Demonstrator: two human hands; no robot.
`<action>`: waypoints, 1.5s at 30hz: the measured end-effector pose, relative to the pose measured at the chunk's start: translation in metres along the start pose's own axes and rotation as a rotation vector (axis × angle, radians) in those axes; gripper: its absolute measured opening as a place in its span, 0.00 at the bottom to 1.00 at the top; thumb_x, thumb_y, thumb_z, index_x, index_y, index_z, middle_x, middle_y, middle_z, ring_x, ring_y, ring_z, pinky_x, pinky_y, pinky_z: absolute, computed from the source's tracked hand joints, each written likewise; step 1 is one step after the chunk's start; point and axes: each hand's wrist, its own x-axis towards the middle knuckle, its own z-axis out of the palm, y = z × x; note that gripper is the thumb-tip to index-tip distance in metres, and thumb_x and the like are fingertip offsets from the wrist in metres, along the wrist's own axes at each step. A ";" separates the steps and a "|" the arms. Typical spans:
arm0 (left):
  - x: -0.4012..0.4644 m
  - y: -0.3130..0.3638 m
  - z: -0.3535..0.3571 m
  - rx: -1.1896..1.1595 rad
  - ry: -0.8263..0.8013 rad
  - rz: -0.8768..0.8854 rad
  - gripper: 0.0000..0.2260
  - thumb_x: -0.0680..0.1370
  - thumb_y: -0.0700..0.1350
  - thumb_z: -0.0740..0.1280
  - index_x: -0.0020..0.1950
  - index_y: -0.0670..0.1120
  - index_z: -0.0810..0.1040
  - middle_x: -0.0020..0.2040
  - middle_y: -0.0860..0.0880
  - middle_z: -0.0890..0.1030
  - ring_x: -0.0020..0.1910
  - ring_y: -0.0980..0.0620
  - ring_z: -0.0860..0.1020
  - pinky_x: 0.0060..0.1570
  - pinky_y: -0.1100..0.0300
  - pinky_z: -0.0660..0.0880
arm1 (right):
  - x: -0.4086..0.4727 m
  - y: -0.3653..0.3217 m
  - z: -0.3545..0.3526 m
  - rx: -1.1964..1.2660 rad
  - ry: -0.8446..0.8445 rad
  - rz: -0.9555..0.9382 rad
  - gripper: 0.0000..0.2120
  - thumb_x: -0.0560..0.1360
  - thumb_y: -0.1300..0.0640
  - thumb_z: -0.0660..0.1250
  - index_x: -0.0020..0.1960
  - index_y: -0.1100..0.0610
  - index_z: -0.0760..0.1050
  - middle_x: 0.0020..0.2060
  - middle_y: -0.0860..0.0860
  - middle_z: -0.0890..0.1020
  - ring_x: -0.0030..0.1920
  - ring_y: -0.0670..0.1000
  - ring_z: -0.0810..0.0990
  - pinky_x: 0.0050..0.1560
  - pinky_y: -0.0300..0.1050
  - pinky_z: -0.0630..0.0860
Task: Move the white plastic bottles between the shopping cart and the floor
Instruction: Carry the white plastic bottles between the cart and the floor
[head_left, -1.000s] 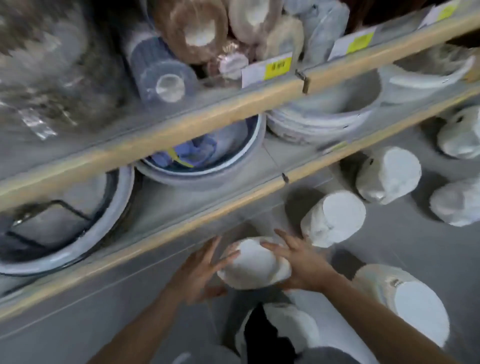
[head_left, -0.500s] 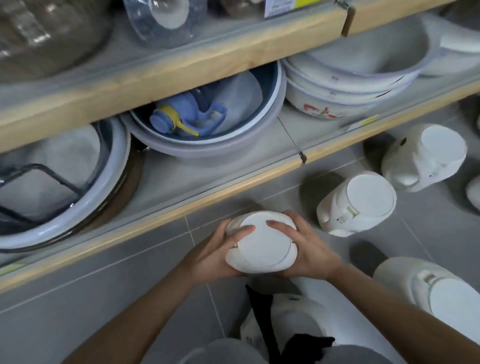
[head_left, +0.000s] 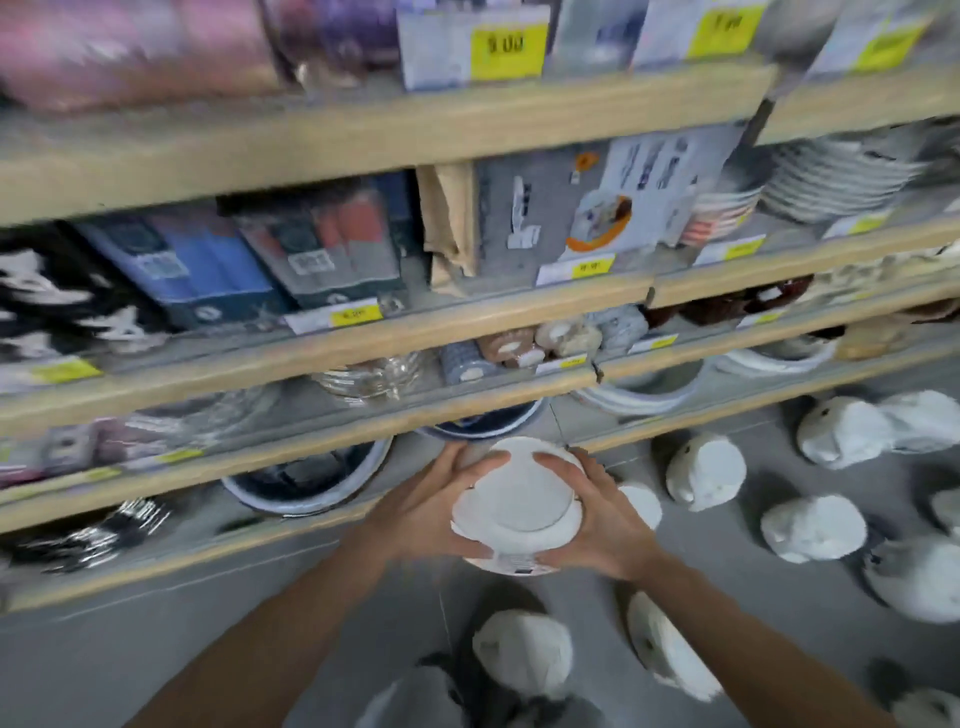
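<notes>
- A person holds one white plastic bottle (head_left: 514, 512) between both hands, in front of the body and well above the grey floor (head_left: 769, 587).
- The bottle's flat round end faces up toward the camera, so its long axis seems to run nearly straight down, away from the viewer.
- The left hand (head_left: 431, 512) curls around the bottle's left side; the right hand (head_left: 597, 519) curls around its right side. Both are equally close to it, fingers wrapped over the upper edge.
- Both forearms reach forward from the lower edge of the view, converging on the bottle.
- Other white bottles (head_left: 706, 470) lie scattered on the floor to the right and below.
- Store shelves (head_left: 322, 358) stand just beyond the hands.
- No shopping cart is visible, so its direction from the hands cannot be told.
</notes>
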 end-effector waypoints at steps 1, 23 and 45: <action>-0.014 0.013 -0.022 0.008 0.008 -0.014 0.48 0.62 0.67 0.72 0.69 0.73 0.41 0.70 0.57 0.51 0.71 0.51 0.60 0.64 0.49 0.70 | -0.007 -0.025 -0.019 0.006 -0.011 -0.014 0.49 0.55 0.45 0.80 0.63 0.25 0.50 0.64 0.40 0.58 0.64 0.43 0.59 0.68 0.39 0.60; -0.389 0.084 -0.158 -0.087 0.499 -0.575 0.47 0.63 0.61 0.75 0.74 0.65 0.49 0.69 0.49 0.59 0.67 0.43 0.67 0.62 0.48 0.72 | -0.060 -0.382 -0.002 -0.103 -0.438 -0.632 0.47 0.53 0.39 0.77 0.64 0.26 0.53 0.66 0.41 0.60 0.68 0.44 0.61 0.68 0.46 0.64; -0.843 -0.065 -0.175 -0.046 0.687 -0.997 0.47 0.65 0.66 0.71 0.75 0.62 0.47 0.67 0.48 0.62 0.60 0.45 0.72 0.59 0.57 0.71 | -0.131 -0.762 0.337 -0.206 -0.707 -0.969 0.49 0.57 0.45 0.80 0.71 0.39 0.58 0.63 0.40 0.59 0.65 0.42 0.61 0.67 0.40 0.61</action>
